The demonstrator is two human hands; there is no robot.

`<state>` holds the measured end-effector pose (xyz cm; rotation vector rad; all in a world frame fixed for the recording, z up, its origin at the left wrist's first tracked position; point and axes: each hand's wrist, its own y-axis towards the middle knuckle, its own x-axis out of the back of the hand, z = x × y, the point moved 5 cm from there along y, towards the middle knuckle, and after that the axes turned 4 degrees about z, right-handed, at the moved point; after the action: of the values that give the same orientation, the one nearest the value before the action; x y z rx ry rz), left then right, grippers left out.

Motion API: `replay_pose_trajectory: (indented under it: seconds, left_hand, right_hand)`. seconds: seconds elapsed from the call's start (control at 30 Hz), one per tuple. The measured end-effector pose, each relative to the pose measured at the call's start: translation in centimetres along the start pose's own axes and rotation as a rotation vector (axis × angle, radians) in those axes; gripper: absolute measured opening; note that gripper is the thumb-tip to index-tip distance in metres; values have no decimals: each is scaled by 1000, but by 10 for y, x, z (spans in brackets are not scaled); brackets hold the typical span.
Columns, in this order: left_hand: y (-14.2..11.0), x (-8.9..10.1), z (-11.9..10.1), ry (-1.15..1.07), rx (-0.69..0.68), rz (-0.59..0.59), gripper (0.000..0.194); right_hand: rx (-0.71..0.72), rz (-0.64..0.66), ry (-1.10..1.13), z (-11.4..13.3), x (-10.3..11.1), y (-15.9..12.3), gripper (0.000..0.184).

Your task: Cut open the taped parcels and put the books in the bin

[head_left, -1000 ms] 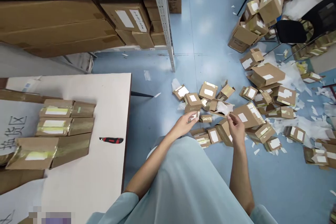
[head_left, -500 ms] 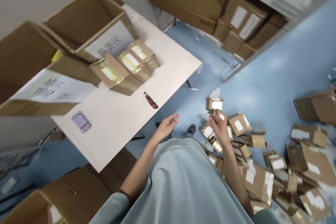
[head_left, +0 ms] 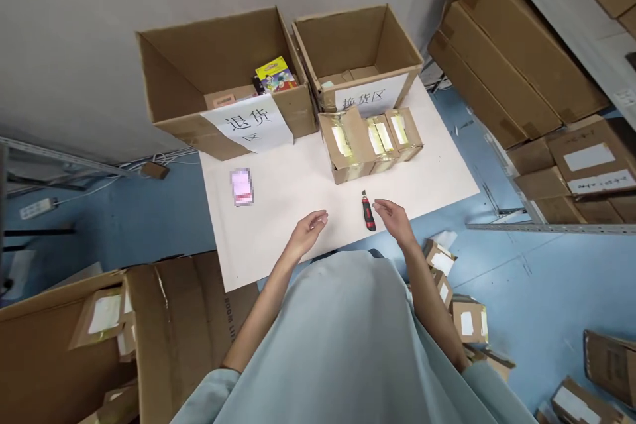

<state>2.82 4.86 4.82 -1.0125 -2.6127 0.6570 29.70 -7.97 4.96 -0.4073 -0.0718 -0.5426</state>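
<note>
My right hand point(head_left: 393, 217) hovers over the near edge of the white table point(head_left: 278, 212), fingers loosely spread and empty, right beside a red-and-black utility knife point(head_left: 368, 211). My left hand point(head_left: 309, 233) is open too, holding nothing, above the table edge a little to the left. Behind the knife lie three taped brown parcels point(head_left: 370, 140) side by side. Two open cardboard boxes stand at the back: the left box point(head_left: 218, 79) holds a colourful item, the right box point(head_left: 358, 56) has a paper sign on its front.
A large open carton point(head_left: 99, 338) sits on the floor at lower left. Small taped parcels point(head_left: 457, 298) lie scattered on the blue floor to the right. Metal shelving with big cardboard boxes point(head_left: 536, 79) fills the right side. A grey wall is behind the table.
The view has swung from the parcel pile on the floor round to the table. Both hands left the small parcels and now hover empty over the table near the knife.
</note>
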Motion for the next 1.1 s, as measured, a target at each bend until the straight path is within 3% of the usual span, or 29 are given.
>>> replay_pose_trajectory:
  seconds: [0.17,0.3,0.4,0.63,0.83,0.97,1.1]
  left_hand:
    - [20,35,-28,15,-17,-31,67]
    - [39,41,-58,19,-43,-62,60]
    - [59,39,-80,56,-57,-96,55]
    - [138,22,-144,288,-132,-238,44]
    - [226,1,-207,759,-357,-248,51]
    - [261,-3,-207,945,-283,-210,52]
    - [258,-6,-201,1068,-239,-263,42]
  right_hand:
    - [-162,58,146,15,-60,81,35]
    - [-320,-31,169,14,-75,129,44]
    - [-388,-32,164,8,-79,146,54]
    - [-441,50,156,-13,-73,140,59]
    - [-433,103,161,-22,-65,129,56]
    - [-455,138,156,-33,-60,117,55]
    - [-481,149,182,-49,-53,104,56]
